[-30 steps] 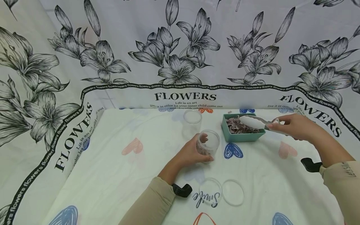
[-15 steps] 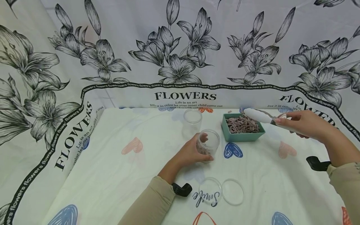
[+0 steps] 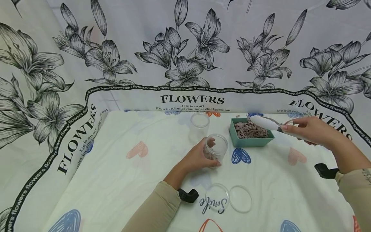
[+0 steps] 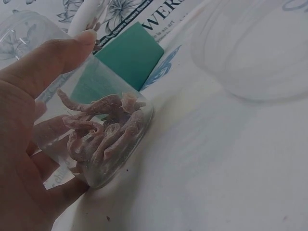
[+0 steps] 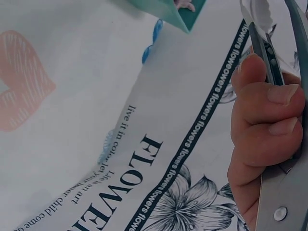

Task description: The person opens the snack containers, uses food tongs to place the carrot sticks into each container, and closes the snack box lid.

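My left hand grips a clear plastic jar with its fingers and thumb curled round the side. Several brownish-purple dried strips lie at the bottom of that jar. In my right hand I hold metal tongs with white tips. The tips hover over the right side of a green rectangular box, which is filled with more of the same strips. Whether the tongs pinch a strip cannot be made out.
Behind the held jar stands a second clear jar. Two clear ring-edged lids lie side by side near the front on the white heart-print cloth. A flower-print curtain rises at the back.
The tongs have lifted from among the strips in the green box, moved right, then dipped slightly. My left hand and its jar have stayed in place.
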Motion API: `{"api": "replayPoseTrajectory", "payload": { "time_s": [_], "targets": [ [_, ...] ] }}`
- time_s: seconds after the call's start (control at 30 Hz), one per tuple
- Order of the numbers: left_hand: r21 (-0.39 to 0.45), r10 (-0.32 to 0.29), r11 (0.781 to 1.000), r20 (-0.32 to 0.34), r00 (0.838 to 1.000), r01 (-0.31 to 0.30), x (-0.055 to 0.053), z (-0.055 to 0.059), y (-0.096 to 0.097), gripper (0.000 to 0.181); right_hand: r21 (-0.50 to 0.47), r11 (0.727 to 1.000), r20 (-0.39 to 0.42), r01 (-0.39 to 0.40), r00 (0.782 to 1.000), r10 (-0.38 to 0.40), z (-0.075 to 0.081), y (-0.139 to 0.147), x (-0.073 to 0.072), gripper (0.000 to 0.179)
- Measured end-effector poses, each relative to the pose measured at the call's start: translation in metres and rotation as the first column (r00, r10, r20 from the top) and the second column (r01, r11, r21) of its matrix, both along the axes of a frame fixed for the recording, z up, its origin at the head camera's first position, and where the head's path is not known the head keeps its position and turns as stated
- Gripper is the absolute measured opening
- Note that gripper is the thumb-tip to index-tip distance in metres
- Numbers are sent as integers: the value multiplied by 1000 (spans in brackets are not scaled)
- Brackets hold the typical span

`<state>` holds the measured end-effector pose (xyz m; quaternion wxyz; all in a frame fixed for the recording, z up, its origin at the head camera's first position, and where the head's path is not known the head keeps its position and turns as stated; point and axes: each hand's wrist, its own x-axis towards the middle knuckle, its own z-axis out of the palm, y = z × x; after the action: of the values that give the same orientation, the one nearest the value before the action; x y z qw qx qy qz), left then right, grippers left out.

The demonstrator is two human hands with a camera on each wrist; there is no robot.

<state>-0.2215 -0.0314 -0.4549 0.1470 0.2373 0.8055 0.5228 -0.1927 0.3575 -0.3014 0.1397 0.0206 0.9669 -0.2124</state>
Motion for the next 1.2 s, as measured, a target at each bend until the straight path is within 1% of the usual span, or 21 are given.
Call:
{"api": "replayPoseTrajectory", "payload": {
  "time_s": [0.2, 0.5, 0.67, 0.87, 1.2],
  "targets": [
    [1, -6, 1000, -20, 1000, 6, -1, 0, 0, 88, -7, 1000, 4, 6, 1000, -6, 0, 0, -1, 81],
    [3, -5, 1000, -15, 1000, 5, 0, 1, -1, 89, -10, 1000, -1, 7, 1000, -7, 0, -2, -3, 70],
    [-4, -3, 1000, -20, 1000, 3, -1, 1, -1, 88, -9, 1000, -1, 5, 1000, -5, 1, -4, -4, 69],
    [-12, -1, 1000, -8, 1000, 0, 0, 3, -1, 88, -6, 1000, -2, 7, 1000, -7, 0, -5, -4, 69],
    [-9, -5, 1000, -3, 1000, 5, 1, 2, -1, 89, -14, 1000, -5, 10, 1000, -10, 0, -6, -5, 67]
  ]
}}
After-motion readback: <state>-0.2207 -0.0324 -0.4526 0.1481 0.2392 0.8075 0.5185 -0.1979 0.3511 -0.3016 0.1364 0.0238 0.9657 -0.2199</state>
